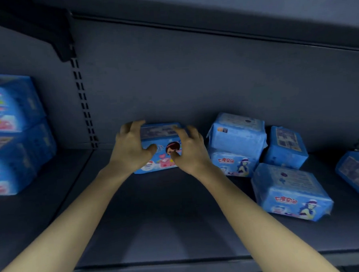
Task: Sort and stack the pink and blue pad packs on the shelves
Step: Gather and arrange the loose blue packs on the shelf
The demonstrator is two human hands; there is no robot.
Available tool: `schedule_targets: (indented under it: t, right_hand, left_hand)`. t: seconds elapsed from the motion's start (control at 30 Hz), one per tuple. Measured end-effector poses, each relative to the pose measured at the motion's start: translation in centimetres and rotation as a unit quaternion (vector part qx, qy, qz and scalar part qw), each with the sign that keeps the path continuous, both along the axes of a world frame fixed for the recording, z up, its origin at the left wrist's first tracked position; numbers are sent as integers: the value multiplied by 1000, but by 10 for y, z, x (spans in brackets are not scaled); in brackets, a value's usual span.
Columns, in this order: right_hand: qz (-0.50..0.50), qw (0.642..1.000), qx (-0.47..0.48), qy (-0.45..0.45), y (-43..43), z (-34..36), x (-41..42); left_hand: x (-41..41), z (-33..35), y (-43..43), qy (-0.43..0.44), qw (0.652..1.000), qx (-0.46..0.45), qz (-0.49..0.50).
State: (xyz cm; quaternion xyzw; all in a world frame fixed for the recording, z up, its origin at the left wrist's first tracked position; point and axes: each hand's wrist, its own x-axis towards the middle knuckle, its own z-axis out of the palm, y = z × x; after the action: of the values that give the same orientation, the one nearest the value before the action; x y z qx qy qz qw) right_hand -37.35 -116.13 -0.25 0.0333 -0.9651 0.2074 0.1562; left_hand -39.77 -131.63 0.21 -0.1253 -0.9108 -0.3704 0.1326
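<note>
Blue pack [162, 157] at centre frame, resting at the back of the shelf [158, 220], between both hands. Left hand [131, 147] curls round its left end, thumb on the front face. Right hand [188, 151] grips the right end the same way. Wrapper: blue, with a cartoon girl and pink hearts on the front and a printed panel on top. Shelf also holds a stack of two blue packs [11, 128] at left edge and five loose blue packs [291, 192] at right, one atop another.
</note>
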Motion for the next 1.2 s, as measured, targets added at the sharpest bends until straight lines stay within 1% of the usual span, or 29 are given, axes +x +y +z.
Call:
schedule_targets:
  t: [0.07,0.17,0.23,0.33,0.43,0.5,0.63,0.83,0.93,1.03,1.1,1.2]
  right_hand:
    - [2,999,-13,-48,-1,-2,-2]
    - [3,997,-22,-72,-3,-6,-5]
    - [-3,997,-30,-70,-4,-7,-7]
    - [-14,997,-38,-59,-4,-6,-9]
    - [-19,998,-28,-56,-5,-5,-10]
    - [-16,999,-17,-48,-5,-6,-10]
    - [-16,999,-8,-36,-4,-10,-9]
    - [-11,1000,-17,-21,-2,-15,-6]
    - [2,999,-52,-4,2,-18,0]
    - [4,993,-116,15,6,-21,9]
    - [2,986,-162,33,9,-24,17]
    - [-3,981,-194,33,16,-29,24]
  left_hand:
    - [-3,-6,-8,-19,1000,6,3]
    - [-6,-14,-14,-54,997,48,-5]
    - [-9,-19,-15,-87,991,102,-20]
    - [-12,-25,-15,-155,962,220,-49]
    - [-17,-30,-16,-175,942,281,-60]
    - [-22,-33,-18,-190,937,284,-71]
    - [-33,-41,-23,-220,937,248,-109]
    - [-38,-47,-24,-209,946,225,-103]
    - [-32,-46,-23,-183,956,215,-76]
    - [-23,-43,-20,-159,961,216,-67]
    - [-20,-43,-23,-160,959,222,-72]
    - [-16,-43,-31,-177,954,225,-90]
